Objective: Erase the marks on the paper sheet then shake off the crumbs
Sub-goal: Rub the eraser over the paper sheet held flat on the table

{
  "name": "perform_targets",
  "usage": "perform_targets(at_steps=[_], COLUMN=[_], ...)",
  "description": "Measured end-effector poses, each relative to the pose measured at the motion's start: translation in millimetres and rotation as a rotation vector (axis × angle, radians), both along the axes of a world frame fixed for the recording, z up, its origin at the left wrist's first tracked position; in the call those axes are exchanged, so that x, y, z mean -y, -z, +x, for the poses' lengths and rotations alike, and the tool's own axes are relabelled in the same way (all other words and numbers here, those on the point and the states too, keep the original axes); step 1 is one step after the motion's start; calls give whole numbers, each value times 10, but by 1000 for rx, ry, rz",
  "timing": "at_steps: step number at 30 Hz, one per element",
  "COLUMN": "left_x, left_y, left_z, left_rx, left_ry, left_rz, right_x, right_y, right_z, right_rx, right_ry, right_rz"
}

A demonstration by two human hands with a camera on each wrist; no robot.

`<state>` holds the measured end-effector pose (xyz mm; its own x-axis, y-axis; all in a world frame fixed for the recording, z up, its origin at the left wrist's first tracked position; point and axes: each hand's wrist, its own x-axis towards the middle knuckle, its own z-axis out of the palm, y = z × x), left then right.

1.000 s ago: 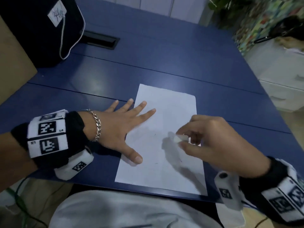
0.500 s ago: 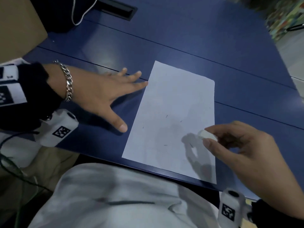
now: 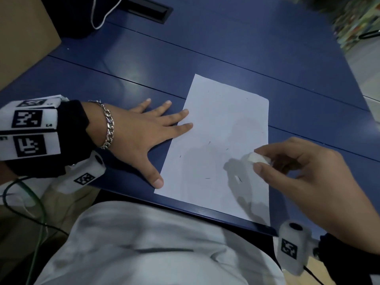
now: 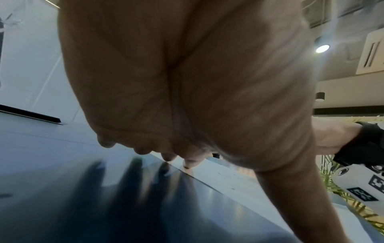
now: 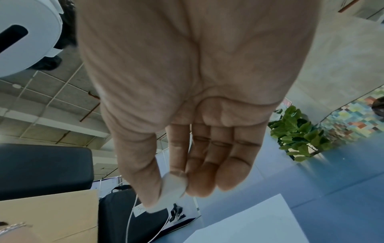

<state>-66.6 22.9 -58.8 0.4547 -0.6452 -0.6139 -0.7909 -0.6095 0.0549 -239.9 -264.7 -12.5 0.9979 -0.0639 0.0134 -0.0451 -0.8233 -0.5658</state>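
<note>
A white paper sheet (image 3: 216,124) lies on the blue table (image 3: 226,48) near its front edge, with several small dark specks scattered on it. My left hand (image 3: 148,136) lies flat with its fingers spread, left of the sheet. Two of its fingertips (image 3: 188,125) touch the sheet's left edge. My right hand (image 3: 261,162) pinches a small white eraser (image 3: 254,156) between thumb and forefinger, held a little above the sheet's right side, where it casts a shadow. The right wrist view shows the eraser (image 5: 173,184) in that pinch above the paper (image 5: 249,222).
A black bag (image 3: 78,15) with a white cord and a cardboard box (image 3: 22,38) stand at the back left. A black cable slot (image 3: 148,9) is set into the tabletop behind. My lap in pale clothing (image 3: 144,243) is just below the table's front edge.
My left hand slid off the sheet to the left and now touches only its left edge. My right hand carried the eraser from the sheet's middle towards its right side.
</note>
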Motion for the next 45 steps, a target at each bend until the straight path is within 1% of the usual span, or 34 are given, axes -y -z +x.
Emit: perform_targets(at_steps=[4, 6, 8, 10, 12, 16, 19, 21, 25, 26, 27, 30, 32, 35, 37, 39, 40, 43, 45], left_x=[-6, -11, -1, 29, 72, 148, 166, 158, 161, 162, 162, 162, 165, 165, 164, 169, 170, 171, 169], left_y=[-11, -2, 18, 21, 28, 61, 90, 89, 76, 76, 77, 89, 91, 89, 84, 79, 78, 78, 85], left_z=[-18, -37, -56, -77, -92, -93, -84, -101, -119, -120, -122, -125, -125, -119, -119, -128, -127, -118, -115], left_rx=[-34, -53, -31, -8, 3, 12, 34, 42, 47, 44, 41, 37, 36, 29, 26, 26, 27, 18, 19], left_ry=[-7, 0, 23, 27, 14, -34, -49, -74, -107, -113, -119, -122, -119, -120, -126, -129, -129, -128, -126], left_rz=[-50, -42, -29, -30, -33, -44, -46, -53, -58, -62, -66, -72, -72, -61, -57, -60, -61, -58, -57], right_x=[115, 177, 203, 147, 7, -357, -563, -666, -747, -764, -785, -850, -802, -751, -775, -830, -833, -779, -772], right_y=[-54, -60, -70, -94, -132, -53, 101, 153, 235, 259, 277, 261, 241, 240, 265, 264, 262, 258, 286], right_z=[-63, -90, -96, -70, 33, 453, 728, 839, 923, 902, 862, 747, 857, 1020, 973, 857, 860, 1026, 1036], right_rx=[35, 47, 33, -1, -43, -125, -70, -49, -30, -17, -18, -95, -79, -21, -13, -57, -69, -47, -19], right_ry=[66, 124, 147, 104, 20, -266, -435, -490, -483, -504, -548, -707, -714, -621, -666, -765, -787, -703, -669], right_rz=[13, 45, 41, -1, -54, -212, -313, -341, -374, -369, -362, -358, -365, -372, -349, -336, -341, -335, -308])
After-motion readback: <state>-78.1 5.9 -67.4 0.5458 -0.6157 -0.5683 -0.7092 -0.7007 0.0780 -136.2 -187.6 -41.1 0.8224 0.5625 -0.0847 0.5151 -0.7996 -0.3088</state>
